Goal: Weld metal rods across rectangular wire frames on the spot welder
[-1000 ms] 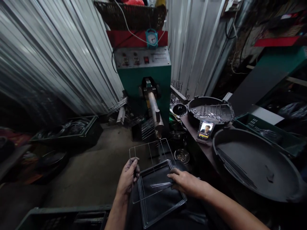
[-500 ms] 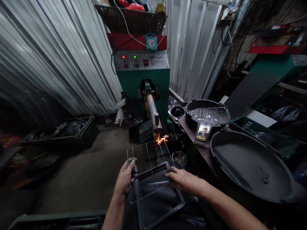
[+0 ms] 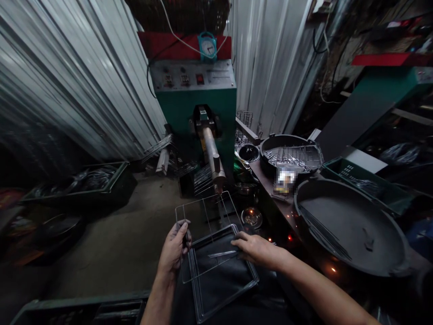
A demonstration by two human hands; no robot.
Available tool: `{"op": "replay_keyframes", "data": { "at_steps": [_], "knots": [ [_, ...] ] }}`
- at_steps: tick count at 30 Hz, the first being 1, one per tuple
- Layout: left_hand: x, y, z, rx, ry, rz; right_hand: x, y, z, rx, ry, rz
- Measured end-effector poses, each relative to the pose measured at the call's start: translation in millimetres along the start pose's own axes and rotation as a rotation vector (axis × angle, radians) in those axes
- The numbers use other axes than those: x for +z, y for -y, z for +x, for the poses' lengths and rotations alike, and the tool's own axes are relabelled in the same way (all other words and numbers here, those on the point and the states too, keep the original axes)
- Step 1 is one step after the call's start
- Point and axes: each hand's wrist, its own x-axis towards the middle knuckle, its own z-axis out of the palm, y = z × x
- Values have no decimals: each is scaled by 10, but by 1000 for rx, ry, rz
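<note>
My left hand (image 3: 176,243) pinches the left side of a rectangular wire frame (image 3: 207,220) with a few cross wires. The frame's far edge reaches under the tip of a welding machine's metal arm (image 3: 211,151). In my right hand (image 3: 252,247) are several short wire rods (image 3: 221,254), their ends pointing left. The fingers are closed by the frame's right side; whether they also grip it I cannot tell. Beneath both hands, a stack of rectangular wire frames (image 3: 195,284) rests on my dark-covered lap.
The green welding machine (image 3: 176,110) stands ahead, with a clock (image 3: 207,46) on it. To the right are a large round pan (image 3: 358,216) with dark rods and a smaller pan (image 3: 291,140) holding wire pieces. Crates (image 3: 118,180) sit at left. Glowing specks (image 3: 333,270) are scattered at right.
The bright sparks at the arm's tip are gone, with glowing specks now to the right. The machine's red and green lights are off. Both hands keep their holds; the view has shifted slightly.
</note>
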Motion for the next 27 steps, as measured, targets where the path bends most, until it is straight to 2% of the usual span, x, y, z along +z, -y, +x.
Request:
{"op": "replay_keyframes", "data": {
  "at_steps": [6, 8, 9, 11, 13, 14, 15, 17, 20, 24, 27],
  "knots": [
    [23, -35, -16, -12, -5, -2, 12, 13, -33, -11, 9, -35],
    [23, -43, -26, -15, -11, -2, 16, -15, -88, -40, -27, -11],
    [17, -44, -26, -12, -12, -6, 15, -43, -114, -54, -84, 28],
    [0, -43, -5, -7, -3, -20, 5, -126, -134, -12, -308, 153],
    [-16, -44, 47, 10, -1, -33, -6, -234, -76, 155, -577, 325],
    [-19, -48, 86, 21, 0, -37, -8, -290, -11, 266, -664, 422],
    [-18, -54, 133, 33, 0, -39, -7, -344, 77, 369, -697, 524],
    [-1, -75, 247, 51, -2, -39, 3, -440, 300, 501, -623, 731],
    [42, -126, 449, 64, 14, -44, -3, -550, 670, 546, -488, 937],
    [76, -229, 735, 96, 19, -47, -117, -665, 1058, 569, -473, 1027],
    [92, -319, 924, 115, 17, -42, -250, -737, 1225, 527, -476, 1021]
  ]
}}
